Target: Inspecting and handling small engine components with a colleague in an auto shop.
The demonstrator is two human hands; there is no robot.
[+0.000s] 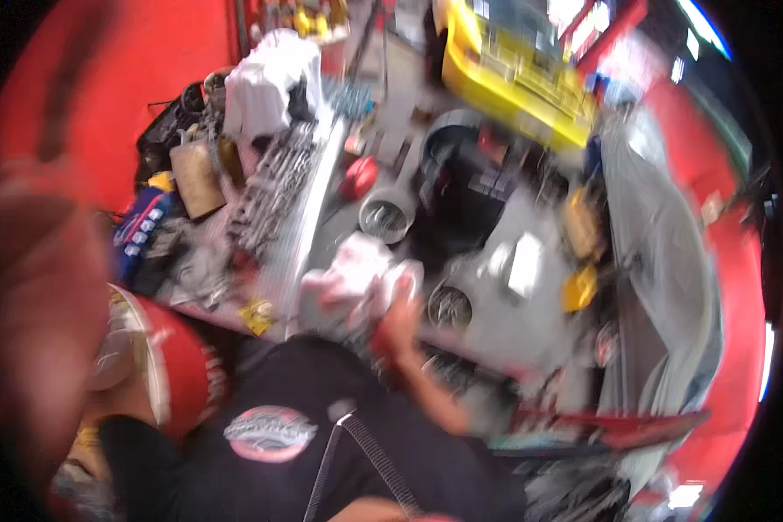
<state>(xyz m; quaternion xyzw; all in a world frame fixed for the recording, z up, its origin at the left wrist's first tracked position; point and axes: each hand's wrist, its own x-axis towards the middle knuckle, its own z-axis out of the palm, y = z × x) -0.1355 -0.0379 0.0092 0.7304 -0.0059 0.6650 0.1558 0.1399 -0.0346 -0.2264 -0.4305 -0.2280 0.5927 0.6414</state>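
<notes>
A crumpled white and pinkish cloth [357, 265] is bunched in my right hand [398, 322], which reaches forward over the grey work surface. Its fingers close around the cloth, with motion blur over them. My left hand [39, 287] appears to be the large brown smear close up at the left side; its fingers cannot be made out. Just ahead of the cloth sits a round metal ring [387, 216]. A second round metal part [450, 306] lies to the right of my right hand. Left of the cloth rests a long, ribbed metal engine part [274, 178].
A red drum [183, 365] stands at the left, below a blue bottle [143, 224] and a tan canister [197, 181]. Beyond the metal rings is a black container [461, 196]. Yellow machinery [522, 83] fills the back; a grey cover [657, 244] hangs at the right.
</notes>
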